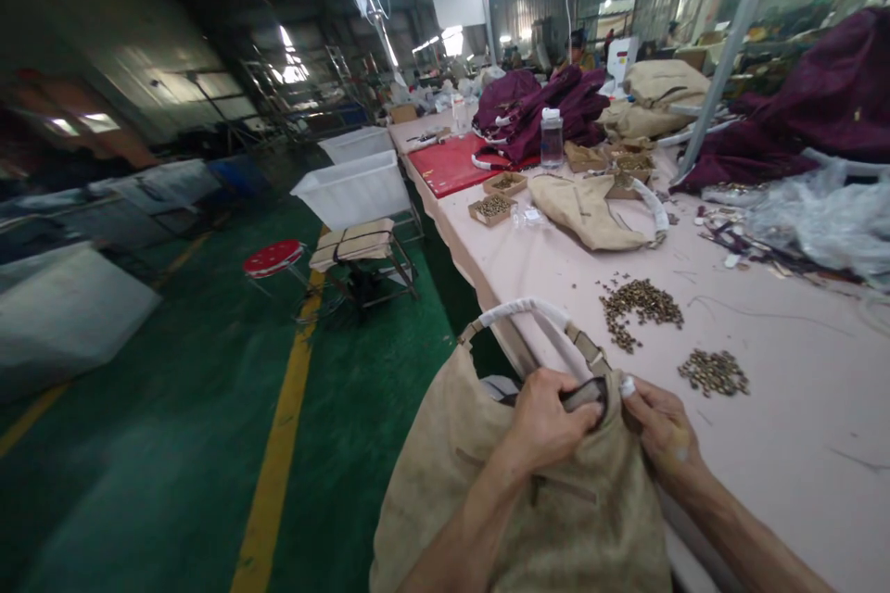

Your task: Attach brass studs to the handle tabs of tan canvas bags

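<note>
A tan suede bag (487, 491) hangs over the near edge of the long pink table (785, 445). Its handle (528, 308), wrapped in white, arches up above my hands. My left hand (546, 422) grips the bag's top edge at the dark opening. My right hand (660, 431) pinches the same edge from the right, with a white-taped fingertip. Two small heaps of brass rivets (643, 304) lie on the table just beyond my hands.
Another tan bag (591, 208), cardboard trays of hardware (492, 207), a water bottle (552, 137) and a red mat (451, 165) sit further along. Maroon bags (827, 102) are piled right and back. White bins (354, 190), stools (274, 258) and green floor lie left. A person sits far back.
</note>
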Demonstrator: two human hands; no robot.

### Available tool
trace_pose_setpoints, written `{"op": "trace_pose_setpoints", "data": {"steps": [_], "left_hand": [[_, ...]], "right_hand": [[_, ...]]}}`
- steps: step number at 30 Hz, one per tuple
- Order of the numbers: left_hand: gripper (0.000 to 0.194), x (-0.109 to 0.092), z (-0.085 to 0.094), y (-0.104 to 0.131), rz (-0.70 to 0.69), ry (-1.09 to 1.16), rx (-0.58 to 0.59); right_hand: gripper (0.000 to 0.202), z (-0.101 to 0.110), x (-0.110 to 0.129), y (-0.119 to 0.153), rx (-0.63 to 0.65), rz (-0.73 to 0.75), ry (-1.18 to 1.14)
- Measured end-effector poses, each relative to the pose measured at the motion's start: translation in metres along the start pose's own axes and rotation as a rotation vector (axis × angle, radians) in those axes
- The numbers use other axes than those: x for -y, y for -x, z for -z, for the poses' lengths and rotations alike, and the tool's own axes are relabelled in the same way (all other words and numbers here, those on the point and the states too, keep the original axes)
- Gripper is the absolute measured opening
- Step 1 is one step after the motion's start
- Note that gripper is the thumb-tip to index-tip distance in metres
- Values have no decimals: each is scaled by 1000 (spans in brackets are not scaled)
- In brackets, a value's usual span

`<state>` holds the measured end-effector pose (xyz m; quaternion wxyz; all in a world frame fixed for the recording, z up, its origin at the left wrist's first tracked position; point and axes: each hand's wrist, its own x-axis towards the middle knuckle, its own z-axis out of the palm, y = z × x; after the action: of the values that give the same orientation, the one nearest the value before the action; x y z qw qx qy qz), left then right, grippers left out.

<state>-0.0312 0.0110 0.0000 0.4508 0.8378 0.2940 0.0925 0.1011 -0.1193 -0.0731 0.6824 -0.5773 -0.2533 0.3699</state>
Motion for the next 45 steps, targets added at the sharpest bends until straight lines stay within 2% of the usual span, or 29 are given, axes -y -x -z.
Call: {"op": "trace_pose_setpoints", "data": {"steps": [3, 5, 8, 12, 15, 19, 24, 26, 29, 31, 33, 35, 38, 40, 43, 45], "left_hand": [[36, -3, -20, 7, 73, -136, -231], [31, -5, -34, 12, 75, -205, -320], [26, -12, -47, 20, 51, -244, -380], [26, -14, -51, 20, 15, -149, -381], [21, -2, -53, 10, 53, 62, -334], [17, 19, -56, -2, 148, 344, -231], [28, 26, -44, -2, 49, 194, -210], [29, 24, -40, -2, 58, 187, -189], [26, 21, -42, -7, 88, 415, -170], [35, 20, -49, -12, 84, 652, -155], [44, 18, -58, -17, 112, 819, -206], [49, 14, -65, -20, 182, 924, -318], [48, 6, -73, -18, 250, 1068, -427], [40, -2, -78, -12, 228, 1017, -449], [27, -13, -84, 2, 55, 587, -474], [24, -18, -87, 11, -89, 311, -449]], "right_hand": [[43, 8, 17, -5, -23, 79, 413], [39, 13, 30, -5, -59, 121, 719], [29, 15, 42, 0, -65, 141, 1048], [11, 15, 45, 3, -8, 179, 1219], [16, 22, 43, -2, 96, 153, 1161], [21, 36, 39, -12, 194, 22, 909], [20, 44, 33, -18, 232, -38, 569], [18, 44, 32, -18, 230, -45, 504], [18, 43, 34, -17, 247, -46, 489], [15, 43, 36, -16, 279, -33, 503], [13, 44, 36, -16, 315, -22, 519], [12, 42, 33, -15, 364, -35, 507], [14, 35, 22, -11, 430, -80, 424], [16, 28, 13, -8, 443, -111, 357], [18, 24, 6, -5, 399, -106, 297], [18, 30, 8, -7, 375, -104, 301]]}}
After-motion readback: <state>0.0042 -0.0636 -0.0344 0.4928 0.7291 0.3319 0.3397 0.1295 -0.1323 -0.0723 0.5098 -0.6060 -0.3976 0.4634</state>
